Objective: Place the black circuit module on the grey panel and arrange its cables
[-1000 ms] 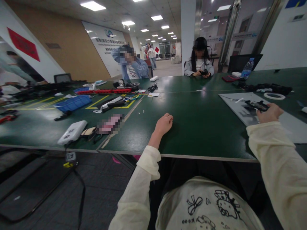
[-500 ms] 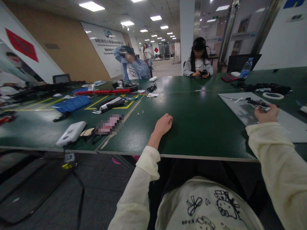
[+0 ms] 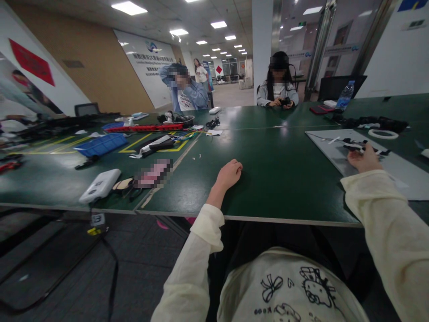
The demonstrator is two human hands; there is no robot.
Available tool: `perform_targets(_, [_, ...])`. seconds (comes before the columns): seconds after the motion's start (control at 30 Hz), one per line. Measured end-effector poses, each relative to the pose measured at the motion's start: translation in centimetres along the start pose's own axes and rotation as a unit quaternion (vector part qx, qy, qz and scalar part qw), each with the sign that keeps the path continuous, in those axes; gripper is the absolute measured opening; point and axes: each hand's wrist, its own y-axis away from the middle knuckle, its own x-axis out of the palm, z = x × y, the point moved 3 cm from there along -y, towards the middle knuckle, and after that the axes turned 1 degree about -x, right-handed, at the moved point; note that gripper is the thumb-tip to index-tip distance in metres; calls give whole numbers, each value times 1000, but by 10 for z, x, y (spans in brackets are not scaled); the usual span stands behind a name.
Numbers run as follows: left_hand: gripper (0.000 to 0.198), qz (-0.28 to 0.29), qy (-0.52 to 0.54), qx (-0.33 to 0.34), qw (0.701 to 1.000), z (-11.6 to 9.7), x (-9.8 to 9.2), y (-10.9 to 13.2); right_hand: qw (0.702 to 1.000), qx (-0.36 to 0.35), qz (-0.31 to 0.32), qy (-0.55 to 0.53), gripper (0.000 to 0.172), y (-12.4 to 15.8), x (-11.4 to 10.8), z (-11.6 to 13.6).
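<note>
My left hand [image 3: 230,173] rests on the green table with its fingers curled in and nothing seen in them. To the right, my right hand [image 3: 366,159] is over a pale grey board [image 3: 330,152]. Its thumb and fingers close around a small black-and-white item [image 3: 355,144], whose kind I cannot make out. Dark strips of it stick out on both sides of the fingers. A thin dark line lies on the board to the left of this item, by a small white strip [image 3: 334,139].
A roll of white tape [image 3: 383,134] and black straps [image 3: 375,122] lie behind the board, with a water bottle [image 3: 345,95] farther back. Left are a phone [image 3: 153,173], a white device [image 3: 100,185] and a blue tray [image 3: 102,145]. Two people sit opposite; another stands behind.
My right hand has shifted slightly left and turned, and the black-and-white item has turned with it, showing more white. My left hand has stayed put. The standing person in the background has moved left.
</note>
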Motion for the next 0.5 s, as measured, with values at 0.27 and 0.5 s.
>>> perform_targets(0.27, [26,-4,0,10,1000,0,0,0,978,153,-44,-132,30,9,-1,-7])
perform_targets(0.5, [25,-1,-4,6,1000,0,0,0,935,193,-111,-276,32,22,1,1])
